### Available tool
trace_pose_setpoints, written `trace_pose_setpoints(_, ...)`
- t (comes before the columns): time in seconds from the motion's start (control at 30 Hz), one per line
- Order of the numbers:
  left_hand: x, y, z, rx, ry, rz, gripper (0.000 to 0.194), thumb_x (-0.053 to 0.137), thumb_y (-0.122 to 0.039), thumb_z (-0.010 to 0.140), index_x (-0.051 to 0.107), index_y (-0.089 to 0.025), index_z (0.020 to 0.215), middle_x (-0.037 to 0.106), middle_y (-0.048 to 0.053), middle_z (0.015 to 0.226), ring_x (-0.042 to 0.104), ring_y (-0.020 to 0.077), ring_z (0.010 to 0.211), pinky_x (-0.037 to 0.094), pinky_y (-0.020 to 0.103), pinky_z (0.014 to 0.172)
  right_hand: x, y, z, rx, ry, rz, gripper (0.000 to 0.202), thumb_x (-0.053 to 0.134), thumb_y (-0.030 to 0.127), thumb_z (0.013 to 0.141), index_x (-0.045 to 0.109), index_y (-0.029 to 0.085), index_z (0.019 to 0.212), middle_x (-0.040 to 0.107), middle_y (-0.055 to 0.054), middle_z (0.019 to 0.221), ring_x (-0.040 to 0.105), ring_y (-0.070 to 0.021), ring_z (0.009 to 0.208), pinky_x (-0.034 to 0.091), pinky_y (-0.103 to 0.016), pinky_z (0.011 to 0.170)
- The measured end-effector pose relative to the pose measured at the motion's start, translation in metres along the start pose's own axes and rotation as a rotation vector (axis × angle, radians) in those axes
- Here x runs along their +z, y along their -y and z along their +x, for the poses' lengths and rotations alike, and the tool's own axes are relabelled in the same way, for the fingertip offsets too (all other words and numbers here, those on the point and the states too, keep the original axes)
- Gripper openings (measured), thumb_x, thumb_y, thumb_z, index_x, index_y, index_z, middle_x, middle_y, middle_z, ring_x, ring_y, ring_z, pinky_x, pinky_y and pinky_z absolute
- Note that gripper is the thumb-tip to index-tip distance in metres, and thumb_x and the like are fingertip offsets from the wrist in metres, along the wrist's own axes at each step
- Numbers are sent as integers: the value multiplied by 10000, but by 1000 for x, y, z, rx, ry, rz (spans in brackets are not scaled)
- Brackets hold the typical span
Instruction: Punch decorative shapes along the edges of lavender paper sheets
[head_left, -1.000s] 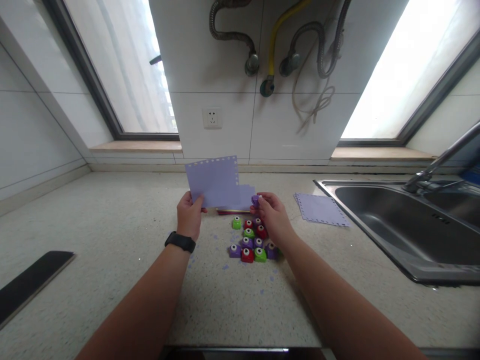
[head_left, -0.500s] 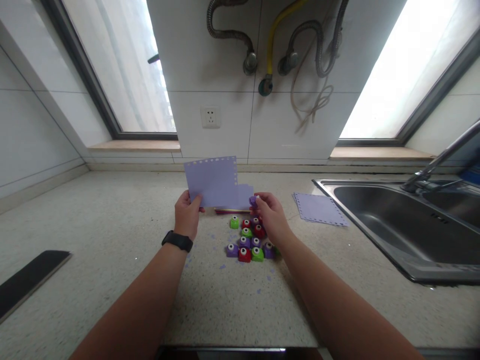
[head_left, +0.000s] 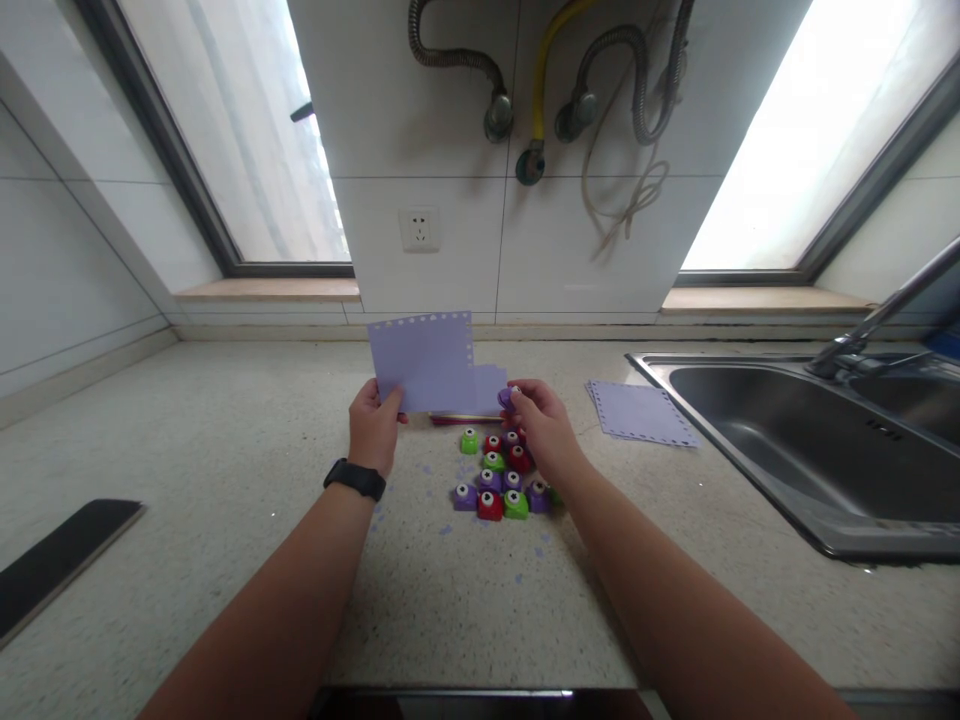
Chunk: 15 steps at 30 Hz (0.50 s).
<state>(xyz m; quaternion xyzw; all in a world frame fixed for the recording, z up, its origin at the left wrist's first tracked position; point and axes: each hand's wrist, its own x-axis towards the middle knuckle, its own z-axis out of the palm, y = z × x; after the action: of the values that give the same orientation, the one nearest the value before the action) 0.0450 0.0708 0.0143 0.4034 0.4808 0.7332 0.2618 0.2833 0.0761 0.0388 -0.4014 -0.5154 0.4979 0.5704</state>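
My left hand [head_left: 374,425] pinches the lower left corner of a purple sheet of paper [head_left: 424,360], thumb on its front. Punched holes run along the sheet's top edge and right edge. In my right hand [head_left: 546,425] is a purple craft punch [head_left: 508,399], held between thumb and fingers just right of the sheet, apart from it. Below stand several craft punches in green, red and purple, among them a green punch [head_left: 469,441], a red punch [head_left: 490,505] and a purple punch [head_left: 464,497]. My right hand hides some of them.
Behind the held sheet lies a stack of coloured paper [head_left: 489,385]. Purple sheets with punched edges [head_left: 641,413] rest beside the steel sink [head_left: 757,430]. Small purple paper scraps [head_left: 446,530] dot the counter [head_left: 225,430]. A flat black object [head_left: 64,550] is at left.
Both hands keep nearly the same place, with the sheet and the purple punch still in them. The view has tilted slightly.
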Motion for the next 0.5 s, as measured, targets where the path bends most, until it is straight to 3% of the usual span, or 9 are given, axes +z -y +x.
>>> trace_pose_setpoints(0.5,1,-2,-1,-7,-17,-1,227,727,-317,736,711,-182,918,691,16,848,528,104,587,425,205,447,-1,-1,0,3,19,8,312,708,433,799,626,209,1000,687,1,809,594,-140,608,479,-317,628)
